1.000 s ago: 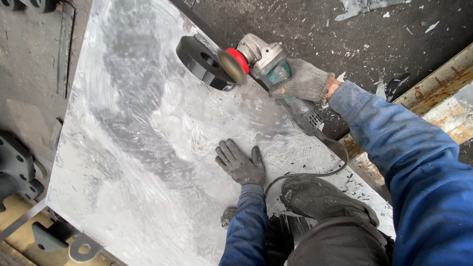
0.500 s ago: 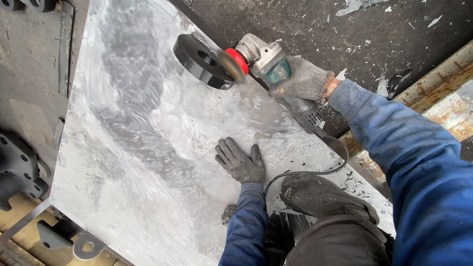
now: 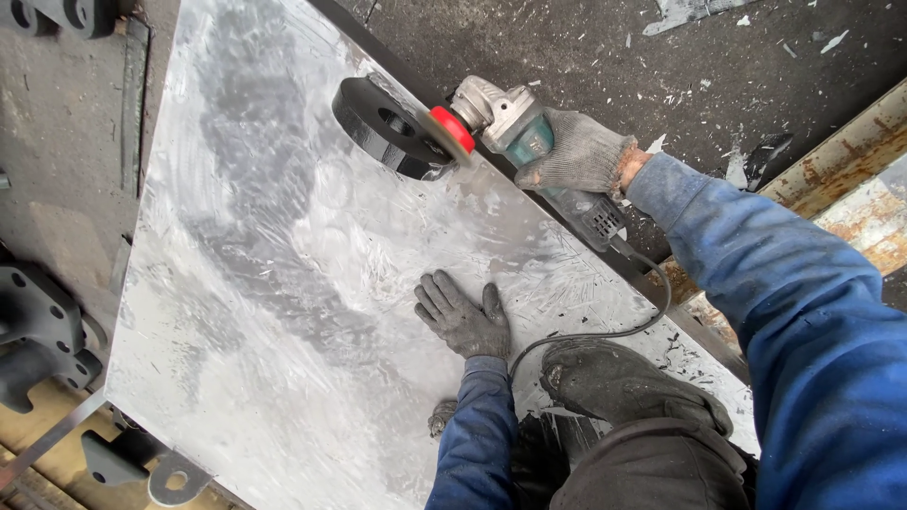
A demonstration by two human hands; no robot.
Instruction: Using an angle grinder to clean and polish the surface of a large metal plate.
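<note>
You kneel on a big metal sheet (image 3: 283,312), flat and pale grey, with a brushed, swirled surface: some zones are bright and scratched, others darker and dull. Its far edge runs diagonally past a dark, gritty floor (image 3: 586,47) strewn with pale chips.

Your right hand (image 3: 578,153), in a knitted grey glove, is closed around the body of the grinder (image 3: 515,132). The grinder has a teal and silver housing, a red part at its head, and a black round guard (image 3: 385,127) in front of it, with a hole in the middle. The guard rests near the far edge of the sheet, at its upper part; whether the disc touches the metal I cannot tell from this angle. A black cord (image 3: 614,321) leaves the back of the grinder and curves down toward your knee.

Your left hand (image 3: 463,316), in a dark worn glove, lies open and flat on the sheet, fingers spread, well apart from the grinder and closer to your body. Both sleeves are blue, dusty cloth. Your boot (image 3: 614,382), dark and scuffed, stands on the sheet just beside the left hand.

At the left, black cast brackets (image 3: 38,331) lie off the sheet. At the right, a rusty beam (image 3: 850,179) runs diagonally.
</note>
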